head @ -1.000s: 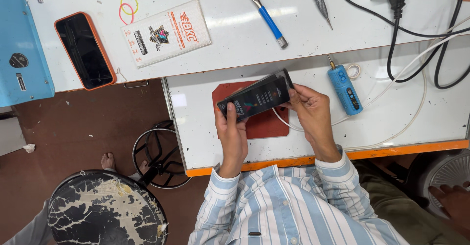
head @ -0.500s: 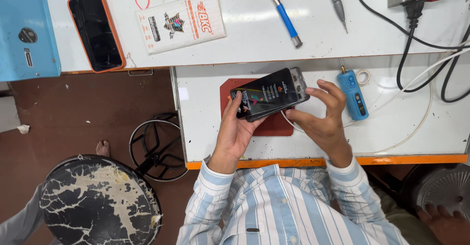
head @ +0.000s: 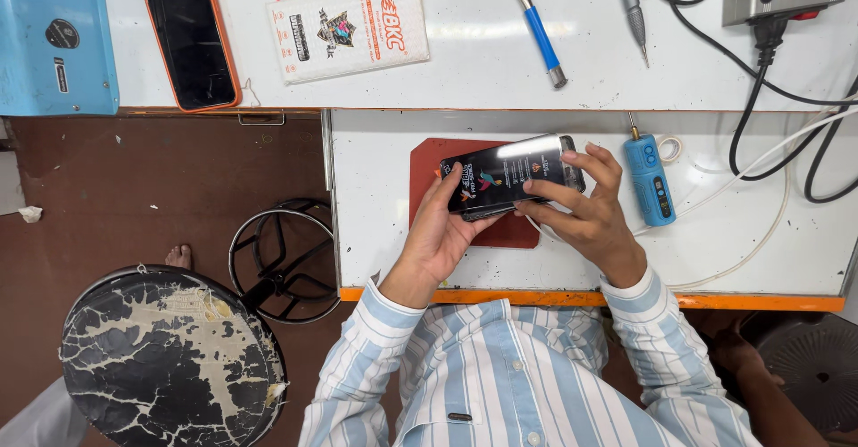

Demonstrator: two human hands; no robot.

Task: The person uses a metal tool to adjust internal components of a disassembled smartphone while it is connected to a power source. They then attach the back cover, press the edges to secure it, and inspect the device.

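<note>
I hold a black smartphone (head: pixel 511 176) with a glossy printed film on its face, level above a red work mat (head: pixel 431 163). My left hand (head: pixel 441 232) cradles its left end from beneath, thumb on the face. My right hand (head: pixel 592 215) grips its right end, fingers curled over the top and bottom edges. Both hands hover over the white lower bench (head: pixel 375 197).
A blue handheld tool (head: pixel 650 179) with a white cable lies right of my right hand. On the upper bench lie an orange-cased phone (head: pixel 189 34), a printed white packet (head: pixel 349 27), a blue-handled screwdriver (head: pixel 537 27), a grey pen tool (head: pixel 633 11) and black cables (head: pixel 760 89). A worn black stool (head: pixel 161 358) stands lower left.
The phone has swung from steeply tilted to nearly level and sits a little lower right over the mat. My right hand's fingers have spread along its right end.
</note>
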